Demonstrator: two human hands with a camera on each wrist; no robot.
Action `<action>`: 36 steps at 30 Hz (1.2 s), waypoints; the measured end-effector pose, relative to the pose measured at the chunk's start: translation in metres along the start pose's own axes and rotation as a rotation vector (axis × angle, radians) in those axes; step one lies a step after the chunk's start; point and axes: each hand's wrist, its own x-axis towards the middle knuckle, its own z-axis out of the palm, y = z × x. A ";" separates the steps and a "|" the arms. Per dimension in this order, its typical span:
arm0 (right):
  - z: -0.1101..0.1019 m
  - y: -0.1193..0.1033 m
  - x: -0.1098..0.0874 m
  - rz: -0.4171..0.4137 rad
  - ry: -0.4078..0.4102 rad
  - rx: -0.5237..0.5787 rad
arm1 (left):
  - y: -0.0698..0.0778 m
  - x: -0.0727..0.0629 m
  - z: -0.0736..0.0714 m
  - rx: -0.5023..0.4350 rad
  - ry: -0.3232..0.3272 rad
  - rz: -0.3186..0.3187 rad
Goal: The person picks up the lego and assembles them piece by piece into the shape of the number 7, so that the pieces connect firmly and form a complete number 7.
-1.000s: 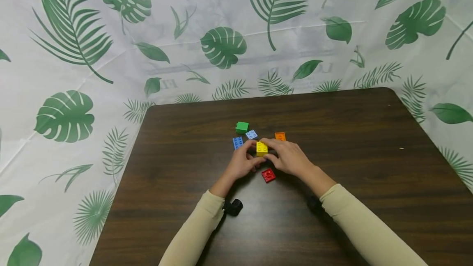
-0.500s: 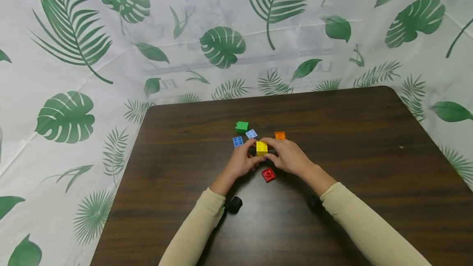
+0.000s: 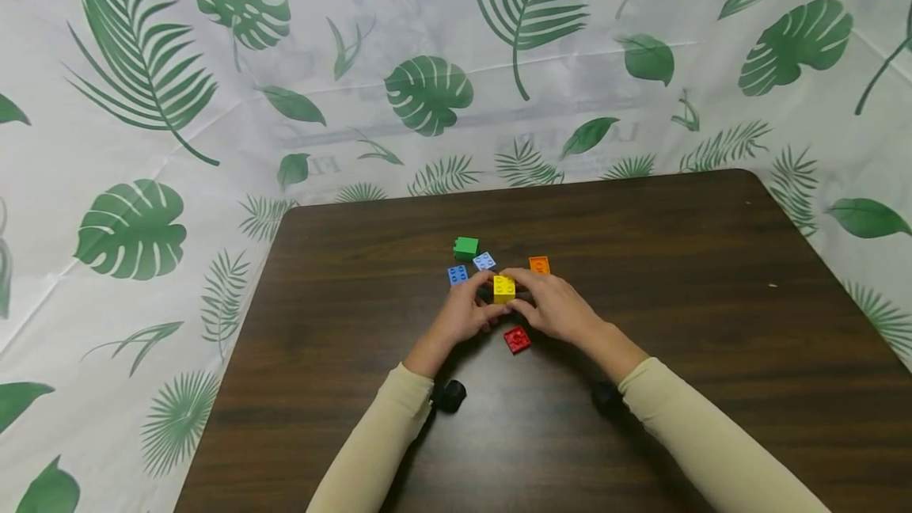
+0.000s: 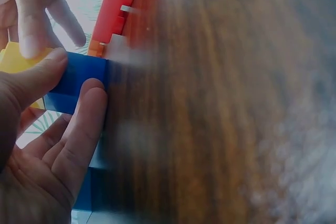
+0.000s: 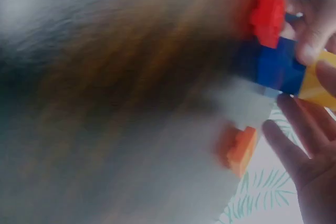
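A yellow toy building brick (image 3: 503, 289) sits on top of a dark blue brick (image 4: 79, 82), both between the two hands over the middle of the table. The left hand (image 3: 463, 311) pinches the blue brick, its thumb lying near the seam under the yellow one. From the other side the right hand (image 3: 563, 305) grips the yellow brick with thumb and fingers. In the head view the dark blue brick is hidden beneath the yellow one.
Around the hands lie a green brick (image 3: 466, 248), a light blue brick (image 3: 484, 260), a blue brick (image 3: 457, 274), an orange brick (image 3: 539, 264) and a red brick (image 3: 517, 340). Behind the dark wooden table (image 3: 342, 260) hangs a leaf-patterned cloth (image 3: 356, 133).
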 end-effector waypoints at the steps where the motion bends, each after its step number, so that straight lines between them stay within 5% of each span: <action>1: -0.002 0.001 0.001 0.004 -0.013 0.015 | 0.000 0.000 0.000 0.000 -0.001 0.002; 7: -0.017 0.006 0.018 0.014 -0.012 0.116 | 0.000 0.001 0.002 0.014 0.005 0.006; 13: -0.016 0.015 0.045 -0.003 0.035 0.022 | 0.001 0.001 0.002 0.033 0.018 -0.002; 27: -0.015 0.007 0.087 0.055 -0.307 -0.093 | -0.001 0.000 0.002 0.041 -0.002 -0.012; 36: -0.015 0.004 0.098 0.118 -0.392 -0.273 | 0.000 0.000 0.001 0.055 0.002 0.005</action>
